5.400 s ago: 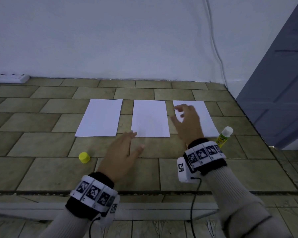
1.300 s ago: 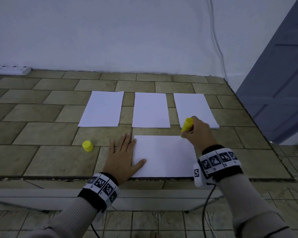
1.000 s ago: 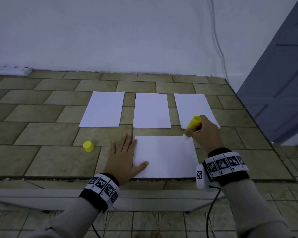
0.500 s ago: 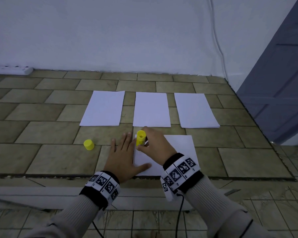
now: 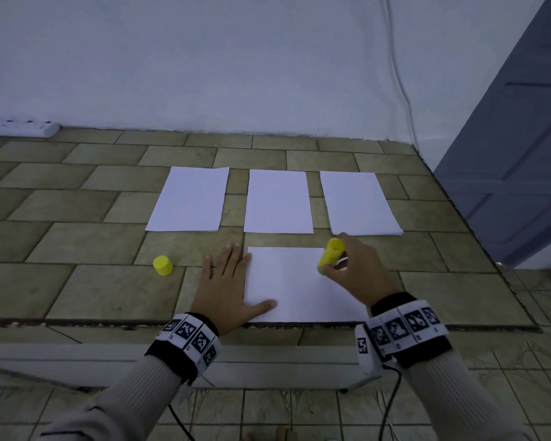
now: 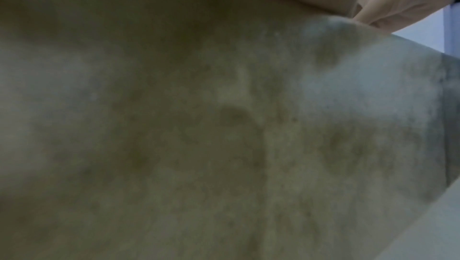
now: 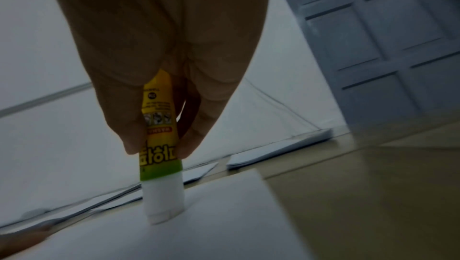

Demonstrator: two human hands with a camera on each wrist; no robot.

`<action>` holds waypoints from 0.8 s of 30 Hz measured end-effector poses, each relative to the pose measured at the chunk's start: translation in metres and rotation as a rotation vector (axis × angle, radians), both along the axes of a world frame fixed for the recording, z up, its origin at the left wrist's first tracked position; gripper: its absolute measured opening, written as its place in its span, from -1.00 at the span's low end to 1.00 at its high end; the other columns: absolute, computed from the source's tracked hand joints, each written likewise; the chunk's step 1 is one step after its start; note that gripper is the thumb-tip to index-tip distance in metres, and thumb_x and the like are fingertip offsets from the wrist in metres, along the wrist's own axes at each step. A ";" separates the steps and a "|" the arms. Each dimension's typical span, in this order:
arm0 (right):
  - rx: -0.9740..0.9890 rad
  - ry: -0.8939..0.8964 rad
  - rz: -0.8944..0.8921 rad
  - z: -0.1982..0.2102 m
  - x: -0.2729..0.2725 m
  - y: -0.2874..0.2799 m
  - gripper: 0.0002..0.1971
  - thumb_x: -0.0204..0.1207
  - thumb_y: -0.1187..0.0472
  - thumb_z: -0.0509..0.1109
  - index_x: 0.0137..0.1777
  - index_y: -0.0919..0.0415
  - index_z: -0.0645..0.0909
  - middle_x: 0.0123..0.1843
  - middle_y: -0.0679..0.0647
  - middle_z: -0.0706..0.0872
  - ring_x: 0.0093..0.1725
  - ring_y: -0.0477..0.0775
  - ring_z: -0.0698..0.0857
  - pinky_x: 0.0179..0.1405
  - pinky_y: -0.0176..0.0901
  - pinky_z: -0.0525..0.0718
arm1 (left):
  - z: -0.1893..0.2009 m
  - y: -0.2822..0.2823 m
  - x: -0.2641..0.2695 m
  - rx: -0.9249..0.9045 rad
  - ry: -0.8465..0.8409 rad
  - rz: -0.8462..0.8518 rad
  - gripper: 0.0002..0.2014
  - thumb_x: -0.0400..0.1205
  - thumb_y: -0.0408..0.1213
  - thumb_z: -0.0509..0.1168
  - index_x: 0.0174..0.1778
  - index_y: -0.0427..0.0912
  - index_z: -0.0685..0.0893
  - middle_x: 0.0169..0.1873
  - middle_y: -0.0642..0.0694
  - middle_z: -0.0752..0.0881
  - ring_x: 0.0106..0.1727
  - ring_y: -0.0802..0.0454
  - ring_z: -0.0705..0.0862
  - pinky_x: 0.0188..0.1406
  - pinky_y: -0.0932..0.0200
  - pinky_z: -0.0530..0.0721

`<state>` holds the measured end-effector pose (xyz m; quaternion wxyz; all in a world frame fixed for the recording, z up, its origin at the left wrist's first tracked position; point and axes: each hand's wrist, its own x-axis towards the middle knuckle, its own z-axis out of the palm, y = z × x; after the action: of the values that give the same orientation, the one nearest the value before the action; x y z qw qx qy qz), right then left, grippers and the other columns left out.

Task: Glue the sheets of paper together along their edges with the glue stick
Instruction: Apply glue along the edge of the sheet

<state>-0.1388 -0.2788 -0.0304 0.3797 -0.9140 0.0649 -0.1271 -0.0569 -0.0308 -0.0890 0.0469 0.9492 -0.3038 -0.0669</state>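
A white sheet (image 5: 293,284) lies crosswise near the tiled surface's front edge. My left hand (image 5: 226,281) lies flat with straight fingers, its thumb on the sheet's left edge. My right hand (image 5: 347,268) grips the yellow glue stick (image 5: 330,256) tilted over the sheet's right part. In the right wrist view the glue stick (image 7: 161,146) points down, its white tip on the sheet (image 7: 199,225) near the far right corner. Three more sheets lie in a row behind: left (image 5: 190,198), middle (image 5: 279,202), right (image 5: 358,202). The left wrist view is blurred.
The yellow cap (image 5: 163,265) stands on the tiles left of my left hand. A white power strip (image 5: 19,127) lies at the back left by the wall. A cable (image 5: 401,74) runs down the wall. A grey-blue door (image 5: 516,154) is beyond the right edge.
My right hand has swept the glue stick along the sheet's far edge, from its right end to the left half a second ago and back to the right. My left hand has stayed put.
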 end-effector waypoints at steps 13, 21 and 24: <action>0.095 -0.030 0.041 0.011 -0.018 0.003 -0.84 0.36 0.35 0.56 -0.18 0.25 0.61 -0.20 0.06 0.74 -0.22 -0.03 0.73 -0.17 -0.08 0.75 | -0.002 0.000 0.001 -0.029 0.009 0.000 0.14 0.32 0.46 -0.79 0.73 -0.09 -0.05 0.72 -0.10 -0.17 0.71 -0.01 -0.27 0.66 -0.23 -0.28; 0.005 0.062 0.447 0.008 0.002 0.084 -0.75 0.41 0.24 0.55 0.01 0.26 0.60 -0.04 0.13 0.70 -0.10 0.06 0.68 -0.05 0.00 0.69 | -0.005 0.005 0.007 -0.116 0.030 -0.039 -0.04 0.51 0.35 -0.61 0.72 -0.12 0.09 0.72 -0.12 -0.04 0.73 -0.07 -0.14 0.63 -0.23 -0.22; -0.076 0.075 0.498 0.006 0.006 0.094 -0.68 0.44 0.22 0.54 0.13 0.28 0.58 0.07 0.18 0.69 -0.02 0.09 0.64 -0.02 -0.10 0.62 | -0.009 0.009 0.010 -0.093 0.053 -0.088 -0.28 0.64 0.10 -0.18 0.64 -0.25 0.30 0.66 -0.26 0.20 0.68 -0.26 0.14 0.56 -0.40 0.04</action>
<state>-0.1329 -0.1844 -0.0247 0.3619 -0.9196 -0.1529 0.0019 -0.0465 -0.0215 -0.0982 0.0959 0.9297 -0.3467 -0.0798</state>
